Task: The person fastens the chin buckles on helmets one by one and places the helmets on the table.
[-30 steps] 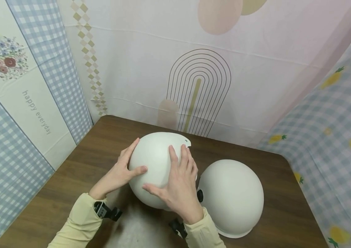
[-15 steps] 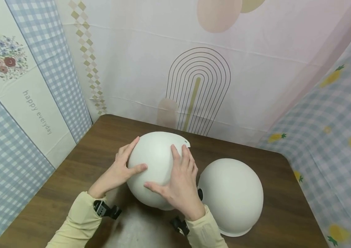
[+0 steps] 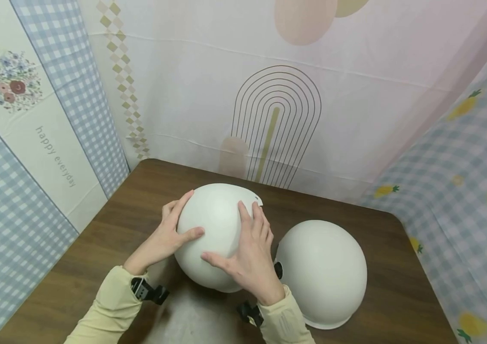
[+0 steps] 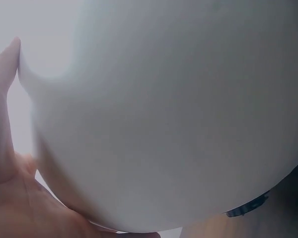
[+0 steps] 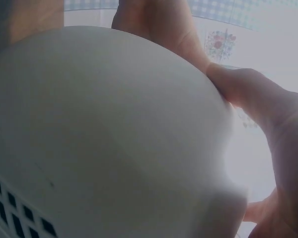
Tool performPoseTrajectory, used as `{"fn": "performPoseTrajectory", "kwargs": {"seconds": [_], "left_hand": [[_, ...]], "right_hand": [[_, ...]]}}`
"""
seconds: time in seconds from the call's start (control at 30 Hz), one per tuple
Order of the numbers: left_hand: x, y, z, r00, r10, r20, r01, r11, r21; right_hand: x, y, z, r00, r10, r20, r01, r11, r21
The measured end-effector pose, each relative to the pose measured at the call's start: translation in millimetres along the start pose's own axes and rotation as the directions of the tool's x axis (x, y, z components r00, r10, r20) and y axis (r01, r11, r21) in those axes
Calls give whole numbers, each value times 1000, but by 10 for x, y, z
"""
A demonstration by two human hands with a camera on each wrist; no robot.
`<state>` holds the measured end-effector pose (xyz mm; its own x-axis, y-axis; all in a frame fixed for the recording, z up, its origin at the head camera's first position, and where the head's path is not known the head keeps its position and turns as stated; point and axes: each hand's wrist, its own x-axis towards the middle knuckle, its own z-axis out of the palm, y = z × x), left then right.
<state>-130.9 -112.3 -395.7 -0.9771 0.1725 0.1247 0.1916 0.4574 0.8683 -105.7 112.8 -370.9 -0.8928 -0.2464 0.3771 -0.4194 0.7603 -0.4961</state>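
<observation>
Both hands hold a large white rounded shell (image 3: 213,215), smooth and shaped like a helmet, at the middle of the table. My left hand (image 3: 164,243) spreads over its left side, thumb on the front. On the right side lies my right hand (image 3: 254,258), fingers over the top and thumb toward the left. A notched edge with a small dark mark shows at the shell's upper right. Dark vent slots (image 5: 20,213) line its lower side in the right wrist view. A second white shell (image 3: 322,272) stands dome up to the right, with a black round part on its left side.
A dark brown wooden table (image 3: 140,191) carries both shells. Behind it hangs a patterned pale cloth (image 3: 183,86), with checked cloths at the left and right. Black wrist cameras (image 3: 153,292) stick out from both sleeves.
The held shell has turned slightly, its notched edge shifting a little left and down. Both hands keep their places on it. The second shell stays put.
</observation>
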Motion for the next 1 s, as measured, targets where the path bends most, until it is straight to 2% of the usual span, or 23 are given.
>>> {"fn": "performPoseTrajectory", "kwargs": {"seconds": [0.6,0.77,1.0], "left_hand": [[19,-3,73,1000,-17,-1,17,1000,19],[35,-12,78,999,-46,-24,46,999,27],[72,-49,111,994,-107,-38,108,994,20]], "right_hand": [[56,121,-7,999,-13,30,13,1000,-5],[85,161,-20,999,-19,40,19,1000,17],[126,232,-26,995,16,95,-24,996,87]]}}
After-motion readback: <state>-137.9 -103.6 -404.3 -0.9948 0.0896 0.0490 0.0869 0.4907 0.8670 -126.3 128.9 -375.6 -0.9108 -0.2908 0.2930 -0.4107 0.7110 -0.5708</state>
